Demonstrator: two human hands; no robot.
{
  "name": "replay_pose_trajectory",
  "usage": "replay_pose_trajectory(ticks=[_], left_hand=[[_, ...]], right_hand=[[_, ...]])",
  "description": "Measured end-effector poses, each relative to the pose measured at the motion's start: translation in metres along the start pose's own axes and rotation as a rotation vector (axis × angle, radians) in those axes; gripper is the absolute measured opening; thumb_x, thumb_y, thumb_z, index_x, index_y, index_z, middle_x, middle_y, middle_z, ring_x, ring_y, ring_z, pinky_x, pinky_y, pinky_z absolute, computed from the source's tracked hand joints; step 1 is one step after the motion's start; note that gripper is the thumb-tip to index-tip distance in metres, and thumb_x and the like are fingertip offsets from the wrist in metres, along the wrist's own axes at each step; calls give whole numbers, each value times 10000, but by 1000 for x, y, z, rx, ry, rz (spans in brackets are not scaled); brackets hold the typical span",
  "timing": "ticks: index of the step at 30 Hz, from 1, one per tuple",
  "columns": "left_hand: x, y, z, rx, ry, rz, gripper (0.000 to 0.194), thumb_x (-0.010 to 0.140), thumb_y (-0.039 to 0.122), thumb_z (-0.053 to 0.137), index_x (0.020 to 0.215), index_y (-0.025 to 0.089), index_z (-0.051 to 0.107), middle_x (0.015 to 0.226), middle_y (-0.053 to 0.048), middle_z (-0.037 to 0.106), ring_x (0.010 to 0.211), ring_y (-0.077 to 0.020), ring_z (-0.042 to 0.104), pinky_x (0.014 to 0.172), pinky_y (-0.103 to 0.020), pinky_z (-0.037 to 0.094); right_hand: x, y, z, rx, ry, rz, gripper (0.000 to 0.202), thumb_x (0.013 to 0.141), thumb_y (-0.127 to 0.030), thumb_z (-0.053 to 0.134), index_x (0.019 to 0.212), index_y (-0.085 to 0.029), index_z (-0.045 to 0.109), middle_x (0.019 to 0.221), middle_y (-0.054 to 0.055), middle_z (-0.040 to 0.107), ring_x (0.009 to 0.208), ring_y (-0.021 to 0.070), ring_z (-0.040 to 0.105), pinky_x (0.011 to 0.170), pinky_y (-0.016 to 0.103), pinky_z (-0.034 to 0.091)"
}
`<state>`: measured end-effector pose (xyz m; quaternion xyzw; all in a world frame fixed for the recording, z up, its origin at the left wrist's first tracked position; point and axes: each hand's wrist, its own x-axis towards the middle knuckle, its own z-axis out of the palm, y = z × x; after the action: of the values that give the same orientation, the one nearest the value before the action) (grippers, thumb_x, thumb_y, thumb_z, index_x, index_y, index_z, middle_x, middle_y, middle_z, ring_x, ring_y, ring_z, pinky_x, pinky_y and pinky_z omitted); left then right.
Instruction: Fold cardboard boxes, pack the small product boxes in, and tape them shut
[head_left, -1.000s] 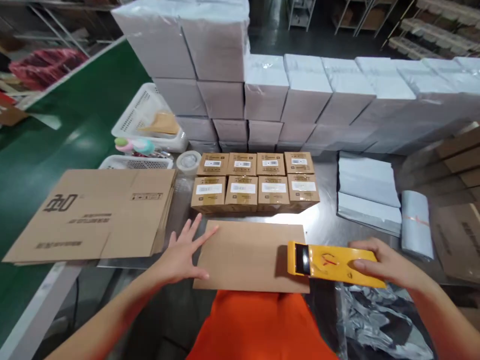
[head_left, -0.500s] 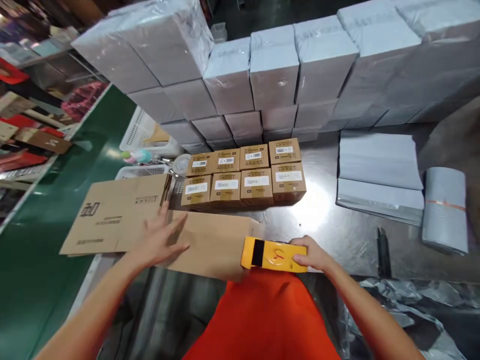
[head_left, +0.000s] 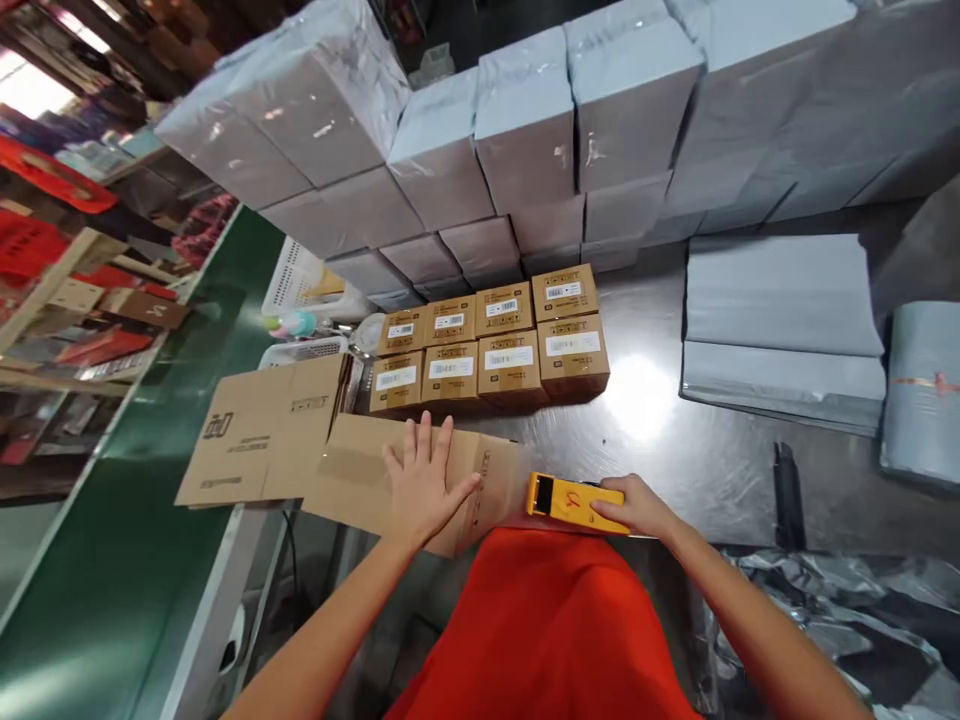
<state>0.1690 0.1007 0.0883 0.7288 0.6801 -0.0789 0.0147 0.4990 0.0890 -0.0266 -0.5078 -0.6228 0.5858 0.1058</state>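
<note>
A brown cardboard box [head_left: 360, 470] lies at the front edge of the metal table. My left hand [head_left: 426, 490] rests flat on top of it, fingers spread. My right hand [head_left: 637, 508] is wrapped round a yellow tape dispenser [head_left: 574, 502], whose front end is just beyond the box's right end. Clear tape seems to run between the dispenser and the box. Behind the box stand two rows of small brown labelled boxes [head_left: 510, 368]. Flattened cardboard [head_left: 262, 430] lies to the left.
White wrapped stacks [head_left: 525, 150] line the back. Grey plastic bags [head_left: 780, 300], a rolled bundle [head_left: 926, 400] and a black cutter [head_left: 787, 495] are on the right. A green conveyor belt [head_left: 150, 480] and white basket [head_left: 289, 285] are on the left.
My left hand has moved right, from the box's left end to flat on its top. My right hand has moved the dispenser a little right, away from the box's end. The camera view has shifted.
</note>
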Motion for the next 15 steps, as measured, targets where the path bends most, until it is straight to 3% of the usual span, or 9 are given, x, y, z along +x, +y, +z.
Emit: replay_pose_trajectory(ticks=[3, 8, 15], left_hand=[[0, 3, -2, 5, -6, -1, 937, 837, 679, 499, 1561, 184, 170, 1653, -168, 93, 1513, -422, 54, 1106, -763, 141], [-1, 8, -3, -5, -17, -37, 857, 859, 611, 496, 1554, 191, 220, 1651, -156, 138, 1514, -410, 72, 1105, -766, 143], [-3, 10, -8, -57, -23, -58, 817, 889, 609, 443, 1555, 193, 216, 1636, -177, 195, 1510, -413, 90, 1094, -780, 145]], right_hand=[[12, -32, 14, -144, 50, 61, 381, 766, -529, 564, 599, -187, 559, 555, -16, 481, 570, 136, 438, 543, 271, 252], [24, -89, 27, -325, 100, 206, 364, 790, -502, 578, 743, -172, 724, 711, 82, 683, 677, 209, 597, 556, 287, 298], [41, -133, 32, -438, 186, 300, 427, 754, -524, 629, 835, -128, 766, 887, 193, 739, 860, 339, 687, 667, 344, 447]])
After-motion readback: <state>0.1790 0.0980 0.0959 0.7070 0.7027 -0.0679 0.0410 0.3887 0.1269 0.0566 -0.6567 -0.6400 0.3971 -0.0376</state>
